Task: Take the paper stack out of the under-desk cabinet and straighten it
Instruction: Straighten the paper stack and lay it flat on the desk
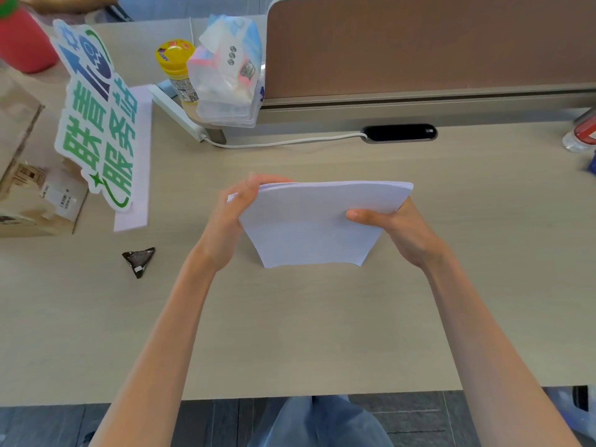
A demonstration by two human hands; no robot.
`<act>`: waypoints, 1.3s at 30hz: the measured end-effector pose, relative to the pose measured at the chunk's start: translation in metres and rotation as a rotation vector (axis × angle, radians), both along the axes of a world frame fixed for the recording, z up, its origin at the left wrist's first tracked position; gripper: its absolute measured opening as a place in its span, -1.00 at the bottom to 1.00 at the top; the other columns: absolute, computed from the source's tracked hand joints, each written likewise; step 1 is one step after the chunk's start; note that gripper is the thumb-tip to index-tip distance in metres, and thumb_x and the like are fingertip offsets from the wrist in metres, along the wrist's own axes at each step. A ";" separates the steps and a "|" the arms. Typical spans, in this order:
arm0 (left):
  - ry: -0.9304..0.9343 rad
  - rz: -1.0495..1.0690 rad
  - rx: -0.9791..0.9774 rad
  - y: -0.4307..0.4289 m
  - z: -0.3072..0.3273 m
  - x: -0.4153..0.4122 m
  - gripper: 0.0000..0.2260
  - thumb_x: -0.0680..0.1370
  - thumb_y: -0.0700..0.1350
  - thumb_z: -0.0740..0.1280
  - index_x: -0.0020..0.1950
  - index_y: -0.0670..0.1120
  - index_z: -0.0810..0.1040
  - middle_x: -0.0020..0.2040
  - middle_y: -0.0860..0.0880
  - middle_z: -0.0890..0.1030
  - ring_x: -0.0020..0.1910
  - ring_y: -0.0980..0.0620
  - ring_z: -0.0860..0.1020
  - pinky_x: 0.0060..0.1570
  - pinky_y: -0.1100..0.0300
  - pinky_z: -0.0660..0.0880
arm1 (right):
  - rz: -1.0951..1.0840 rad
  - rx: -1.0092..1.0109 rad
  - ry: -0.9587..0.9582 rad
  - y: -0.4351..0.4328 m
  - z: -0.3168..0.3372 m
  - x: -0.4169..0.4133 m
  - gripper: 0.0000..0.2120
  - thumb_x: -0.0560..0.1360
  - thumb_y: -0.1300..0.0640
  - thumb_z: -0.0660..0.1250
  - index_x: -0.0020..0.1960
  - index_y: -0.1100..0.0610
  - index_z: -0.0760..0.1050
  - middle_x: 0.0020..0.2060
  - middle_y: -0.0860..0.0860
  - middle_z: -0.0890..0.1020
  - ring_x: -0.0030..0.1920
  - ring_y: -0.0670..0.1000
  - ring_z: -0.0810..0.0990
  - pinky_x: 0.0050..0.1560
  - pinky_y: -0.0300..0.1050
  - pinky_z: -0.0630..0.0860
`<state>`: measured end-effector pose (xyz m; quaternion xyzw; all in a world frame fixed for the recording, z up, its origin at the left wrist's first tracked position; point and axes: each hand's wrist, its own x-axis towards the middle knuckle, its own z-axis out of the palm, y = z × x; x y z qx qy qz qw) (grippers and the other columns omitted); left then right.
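Note:
A white paper stack [309,227] stands on its lower edge on the beige desk [290,333], held upright between both hands. My left hand [230,221] grips the stack's left side, slightly blurred, with a few sheets sticking out past its fingers. My right hand [396,230] grips the right side, thumb across the front sheet. The under-desk cabinet is out of sight.
A green and blue cut-out sign [96,117] leans on a cardboard box [29,175] at the left. A dark folded wrapper [139,260] lies near it. Yellow-capped jar [176,69], tissue pack [227,72], power strip [175,108], brown partition [429,43] stand behind.

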<state>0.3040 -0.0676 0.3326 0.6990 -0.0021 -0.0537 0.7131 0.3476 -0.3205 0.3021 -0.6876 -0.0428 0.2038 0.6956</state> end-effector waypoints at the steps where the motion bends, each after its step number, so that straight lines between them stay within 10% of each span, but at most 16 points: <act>1: 0.001 -0.057 0.008 0.005 -0.002 -0.001 -0.60 0.42 0.28 0.28 0.08 0.08 0.64 0.05 0.05 0.66 0.01 0.07 0.59 -0.01 0.30 0.47 | 0.003 0.002 0.003 0.000 0.001 0.000 -0.73 0.39 0.31 0.46 0.06 0.10 0.60 -0.06 -0.02 0.71 -0.05 -0.07 0.68 -0.06 -0.25 0.57; 12: 0.172 0.031 -0.019 0.002 -0.030 0.006 -0.78 0.49 -0.26 0.38 0.03 0.03 0.59 -0.13 0.21 0.71 -0.10 0.26 0.66 -0.13 0.41 0.55 | -0.061 -0.001 -0.055 0.005 0.013 0.003 -0.75 0.41 0.25 0.46 0.03 0.01 0.59 -0.07 -0.06 0.70 -0.05 -0.13 0.68 -0.04 -0.30 0.58; 30: 0.473 0.085 -0.073 0.044 -0.093 0.038 -0.69 0.49 -0.22 0.41 0.24 -0.10 0.58 0.18 -0.02 0.67 0.15 0.01 0.65 0.18 0.04 0.55 | -0.026 -0.123 0.221 0.061 -0.062 0.044 -0.79 0.35 0.21 0.52 -0.03 0.08 0.64 -0.05 0.00 0.72 -0.11 -0.05 0.71 -0.03 -0.10 0.61; 39: 0.521 0.448 -0.232 0.080 -0.170 0.089 -0.79 0.56 -0.11 0.27 0.10 -0.15 0.61 0.02 -0.07 0.67 -0.03 -0.05 0.64 0.01 0.10 0.56 | -0.294 -0.199 0.343 0.113 -0.137 0.087 -0.80 0.47 0.19 0.37 0.07 0.22 0.60 -0.07 0.07 0.64 -0.13 0.05 0.59 -0.06 -0.06 0.51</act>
